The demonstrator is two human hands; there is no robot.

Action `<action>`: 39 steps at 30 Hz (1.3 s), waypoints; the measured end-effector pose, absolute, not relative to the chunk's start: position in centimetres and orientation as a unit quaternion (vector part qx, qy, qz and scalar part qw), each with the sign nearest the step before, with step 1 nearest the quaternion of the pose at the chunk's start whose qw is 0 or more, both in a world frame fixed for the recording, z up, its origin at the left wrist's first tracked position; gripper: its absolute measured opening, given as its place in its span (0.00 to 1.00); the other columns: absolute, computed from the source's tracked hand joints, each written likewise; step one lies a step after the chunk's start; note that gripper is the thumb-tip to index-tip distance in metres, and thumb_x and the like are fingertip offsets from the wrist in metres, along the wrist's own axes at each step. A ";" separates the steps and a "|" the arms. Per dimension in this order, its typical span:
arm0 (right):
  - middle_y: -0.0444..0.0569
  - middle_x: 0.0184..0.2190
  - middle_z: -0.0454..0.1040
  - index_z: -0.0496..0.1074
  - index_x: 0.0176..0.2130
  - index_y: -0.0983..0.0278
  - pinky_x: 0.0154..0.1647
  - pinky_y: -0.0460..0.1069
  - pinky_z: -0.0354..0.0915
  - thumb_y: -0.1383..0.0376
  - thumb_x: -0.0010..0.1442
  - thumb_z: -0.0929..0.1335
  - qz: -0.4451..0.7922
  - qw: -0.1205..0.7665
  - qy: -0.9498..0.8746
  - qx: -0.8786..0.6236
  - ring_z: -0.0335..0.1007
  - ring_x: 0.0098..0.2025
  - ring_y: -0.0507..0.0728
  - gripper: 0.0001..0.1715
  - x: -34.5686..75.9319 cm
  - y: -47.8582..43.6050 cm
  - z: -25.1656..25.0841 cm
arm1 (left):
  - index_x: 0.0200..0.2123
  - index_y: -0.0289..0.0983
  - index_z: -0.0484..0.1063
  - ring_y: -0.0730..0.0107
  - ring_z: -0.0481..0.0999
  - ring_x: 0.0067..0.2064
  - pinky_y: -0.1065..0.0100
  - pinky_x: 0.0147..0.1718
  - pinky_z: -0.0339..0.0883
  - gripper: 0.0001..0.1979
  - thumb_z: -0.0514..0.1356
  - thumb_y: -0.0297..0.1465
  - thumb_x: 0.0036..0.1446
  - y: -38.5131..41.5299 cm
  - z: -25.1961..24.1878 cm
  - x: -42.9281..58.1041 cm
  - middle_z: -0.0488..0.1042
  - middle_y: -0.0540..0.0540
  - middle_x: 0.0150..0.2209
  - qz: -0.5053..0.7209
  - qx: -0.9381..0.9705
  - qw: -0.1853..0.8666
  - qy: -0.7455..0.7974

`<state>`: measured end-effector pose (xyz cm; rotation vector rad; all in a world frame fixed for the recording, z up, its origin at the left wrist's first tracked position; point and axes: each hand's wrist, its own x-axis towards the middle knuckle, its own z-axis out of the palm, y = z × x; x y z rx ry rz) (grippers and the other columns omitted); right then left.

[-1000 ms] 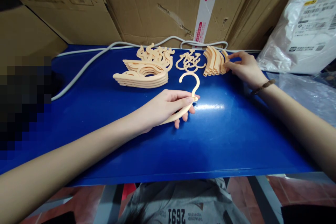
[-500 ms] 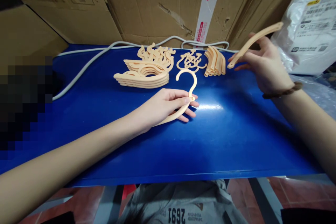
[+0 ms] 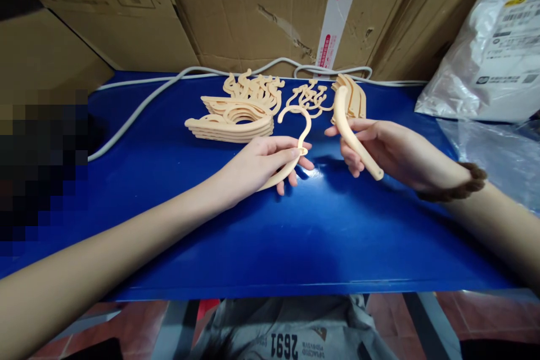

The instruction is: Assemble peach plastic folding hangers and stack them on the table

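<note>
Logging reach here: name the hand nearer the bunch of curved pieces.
Right. The right hand is just in front of the bunch of curved pieces; the left hand is farther off, to the left.

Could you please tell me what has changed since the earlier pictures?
The right hand has lifted a curved piece off the pile and to the right, then brought it down and left toward the left hand. That hand keeps its grip on the hooked piece; the stacked pieces stay put.
</note>
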<state>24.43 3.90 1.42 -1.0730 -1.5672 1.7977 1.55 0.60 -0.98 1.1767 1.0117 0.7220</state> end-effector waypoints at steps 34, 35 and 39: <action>0.50 0.39 0.79 0.73 0.49 0.61 0.34 0.49 0.64 0.56 0.67 0.62 0.157 0.156 -0.910 -0.351 0.76 0.36 0.58 0.17 24.7 2.3 0.6 | 0.37 0.33 0.75 0.77 0.76 0.25 0.78 0.26 0.71 0.07 0.61 0.32 0.64 0.4 -0.5 1.5 0.76 0.50 0.26 0.320 0.512 0.643 0.471; 0.51 0.41 0.79 0.73 0.47 0.61 0.35 0.50 0.64 0.58 0.66 0.63 0.151 0.152 -0.914 -0.345 0.76 0.38 0.58 0.15 24.7 2.3 0.5 | 0.38 0.33 0.75 0.77 0.76 0.25 0.78 0.26 0.71 0.07 0.61 0.32 0.64 0.5 -0.6 1.4 0.76 0.50 0.26 0.322 0.509 0.643 0.473; 0.49 0.37 0.79 0.72 0.44 0.61 0.31 0.50 0.64 0.62 0.63 0.64 0.127 0.141 -0.922 -0.336 0.76 0.35 0.58 0.11 24.6 2.2 0.3 | 0.46 0.33 0.77 0.76 0.76 0.25 0.77 0.26 0.71 0.11 0.60 0.32 0.65 0.6 -0.6 1.4 0.77 0.49 0.26 0.316 0.510 0.640 0.480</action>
